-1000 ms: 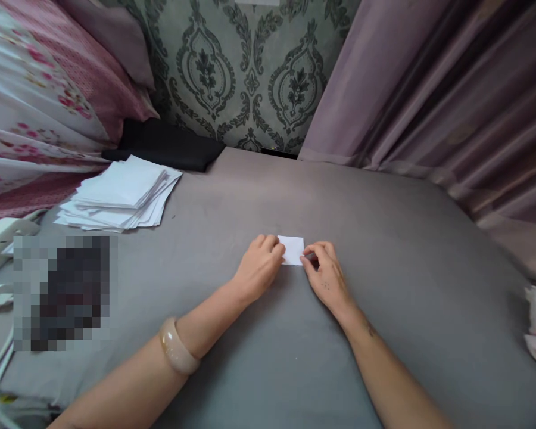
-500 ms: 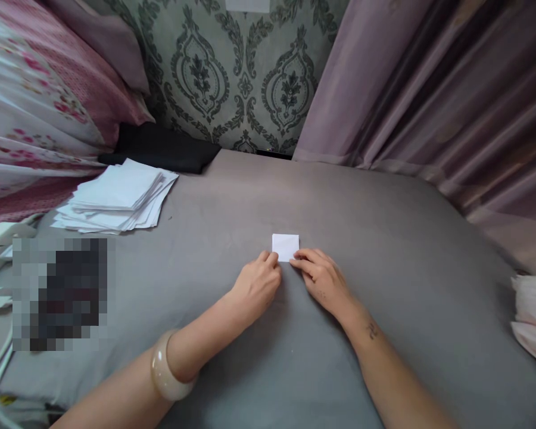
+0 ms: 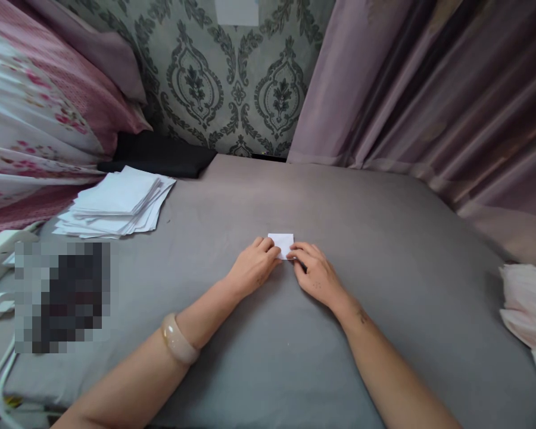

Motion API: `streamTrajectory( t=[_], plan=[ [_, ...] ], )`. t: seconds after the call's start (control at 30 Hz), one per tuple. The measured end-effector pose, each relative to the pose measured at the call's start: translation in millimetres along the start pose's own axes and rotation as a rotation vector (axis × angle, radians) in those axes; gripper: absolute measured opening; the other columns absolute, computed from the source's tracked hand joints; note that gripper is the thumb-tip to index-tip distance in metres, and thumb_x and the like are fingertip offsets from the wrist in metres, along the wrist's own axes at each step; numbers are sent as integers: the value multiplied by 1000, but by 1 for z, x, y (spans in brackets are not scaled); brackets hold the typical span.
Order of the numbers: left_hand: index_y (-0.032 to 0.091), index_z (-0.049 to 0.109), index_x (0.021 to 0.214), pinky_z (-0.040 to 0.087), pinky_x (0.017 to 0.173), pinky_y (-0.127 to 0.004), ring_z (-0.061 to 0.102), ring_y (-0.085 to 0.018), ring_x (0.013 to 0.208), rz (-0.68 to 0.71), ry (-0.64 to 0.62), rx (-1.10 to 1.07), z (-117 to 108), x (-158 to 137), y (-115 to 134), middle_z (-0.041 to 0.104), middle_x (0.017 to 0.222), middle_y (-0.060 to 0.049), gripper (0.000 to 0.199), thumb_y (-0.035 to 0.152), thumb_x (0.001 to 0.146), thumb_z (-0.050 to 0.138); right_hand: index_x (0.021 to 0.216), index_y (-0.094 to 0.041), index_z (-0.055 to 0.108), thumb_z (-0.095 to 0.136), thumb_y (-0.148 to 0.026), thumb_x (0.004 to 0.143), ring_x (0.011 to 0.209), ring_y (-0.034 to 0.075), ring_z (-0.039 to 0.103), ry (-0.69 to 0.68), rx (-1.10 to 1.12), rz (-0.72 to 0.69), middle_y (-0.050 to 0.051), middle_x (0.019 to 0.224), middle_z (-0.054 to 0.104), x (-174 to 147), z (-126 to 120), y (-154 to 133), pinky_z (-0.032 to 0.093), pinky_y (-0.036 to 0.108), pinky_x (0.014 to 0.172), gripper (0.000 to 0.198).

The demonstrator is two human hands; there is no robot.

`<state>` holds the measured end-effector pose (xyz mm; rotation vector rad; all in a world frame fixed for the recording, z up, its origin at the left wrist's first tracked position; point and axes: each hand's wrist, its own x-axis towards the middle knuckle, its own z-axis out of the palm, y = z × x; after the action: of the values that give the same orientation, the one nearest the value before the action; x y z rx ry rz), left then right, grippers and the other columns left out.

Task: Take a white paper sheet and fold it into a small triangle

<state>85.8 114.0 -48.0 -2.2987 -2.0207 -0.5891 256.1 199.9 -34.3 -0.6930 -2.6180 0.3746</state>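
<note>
A small white piece of folded paper point(image 3: 282, 240) lies flat on the grey cloth-covered surface point(image 3: 268, 363), in front of me near the middle of the view. My left hand point(image 3: 254, 268) grips its lower left side, with bent fingertips resting over the edge. On the other side, my right hand point(image 3: 318, 277) has its thumb and fingers closed at the paper's lower right edge. Both hands partly cover the paper, and the exact contact of the fingertips is hard to make out.
A loose stack of white paper point(image 3: 116, 196) sits at the far left, with a folded black cloth point(image 3: 165, 155) behind it. Left of me are a white power strip point(image 3: 2, 247) with cables and a blurred dark object point(image 3: 74, 295). A pinkish-white bundle point(image 3: 529, 298) lies at the right edge.
My left hand's fingers have moved farther over the paper's left side. My right fingers have shifted slightly inward on the right edge. The camera view has tilted up a little.
</note>
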Motion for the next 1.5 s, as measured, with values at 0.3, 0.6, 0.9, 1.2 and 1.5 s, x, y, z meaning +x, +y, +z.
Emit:
streamTrajectory(
  t=[0.3, 0.6, 0.9, 1.2, 1.5],
  plan=[
    [13, 58, 90, 44, 71, -34, 51, -21, 83, 107, -35, 221, 0, 1, 4, 57, 89, -9, 24, 19, 93, 35, 108, -23, 60, 51, -11, 78, 102, 22, 53, 3, -43, -20, 6, 114, 58, -1, 2, -1, 45, 37, 90, 33],
    [14, 56, 93, 44, 72, -34, 53, -22, 85, 46, 41, 142, -1, -1, 4, 60, 89, -8, 31, 37, 95, 34, 97, -19, 62, 40, -13, 91, 93, 21, 56, -24, -226, -120, 8, 101, 62, 5, 0, -9, 44, 35, 83, 23],
    [14, 57, 88, 45, 72, -31, 50, -20, 82, 51, -68, 139, -10, -15, 7, 58, 90, -8, 17, 14, 91, 40, 101, -20, 59, 54, -20, 85, 96, 23, 53, -22, -141, -17, 7, 108, 59, -8, -2, -27, 43, 37, 84, 18],
    [14, 60, 93, 46, 80, -33, 52, -20, 89, -139, 24, -126, -3, -16, -2, 57, 95, -10, 24, 21, 93, 37, 93, -22, 61, 51, -20, 86, 95, 21, 54, 5, -63, 96, 6, 101, 60, -8, 0, -13, 45, 34, 82, 12],
    [17, 66, 83, 45, 74, -29, 56, -16, 78, -376, 85, -494, -3, -10, -13, 57, 83, -6, 22, 32, 87, 51, 78, -22, 64, 53, -31, 87, 90, 19, 57, 70, 96, 322, 4, 96, 61, 0, 7, -9, 45, 33, 81, 17]
  ],
)
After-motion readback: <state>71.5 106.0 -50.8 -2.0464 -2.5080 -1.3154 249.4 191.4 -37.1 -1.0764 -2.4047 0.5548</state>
